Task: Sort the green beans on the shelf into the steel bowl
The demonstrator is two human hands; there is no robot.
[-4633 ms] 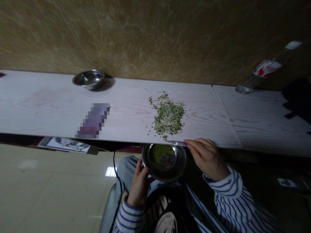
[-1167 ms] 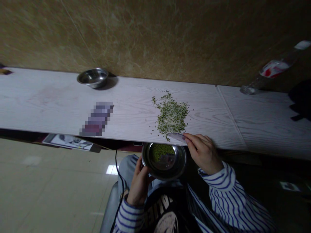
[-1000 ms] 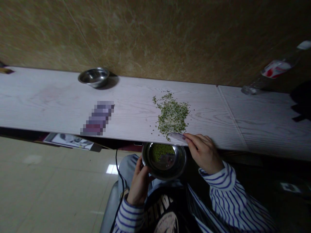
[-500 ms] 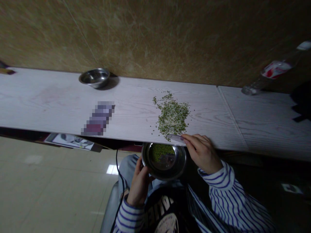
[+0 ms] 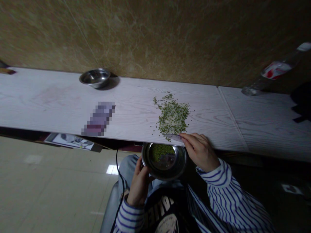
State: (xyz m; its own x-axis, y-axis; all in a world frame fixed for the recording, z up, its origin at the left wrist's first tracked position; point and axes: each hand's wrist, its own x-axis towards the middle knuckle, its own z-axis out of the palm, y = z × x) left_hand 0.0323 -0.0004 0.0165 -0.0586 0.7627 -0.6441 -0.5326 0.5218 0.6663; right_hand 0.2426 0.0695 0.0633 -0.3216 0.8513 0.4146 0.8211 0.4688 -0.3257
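My left hand [image 5: 139,183] grips the left side of a steel bowl [image 5: 181,163], its thumb at the rim. The bowl sits just below the counter's front edge, above my lap, with green beans [image 5: 159,151], like mung beans, gathered in its far part. In the fingers of my right hand [image 5: 200,151] is a thin, flat, greyish piece with a rounded end [image 5: 172,137]; its exact kind is unclear. This piece lies low at the counter edge, by the near side of a spread of loose green beans [image 5: 173,115].
On the white wood-grain counter [image 5: 136,113] stands a second steel bowl [image 5: 95,77] at the back left. A blurred-out flat object [image 5: 99,118] lies nearer the front. A plastic bottle [image 5: 274,71] stands at the right by the wall. A black cable [image 5: 117,163] hangs below the edge.
My right hand has shifted slightly left along the counter edge with the flat piece. My left hand and the bowl stay in place.
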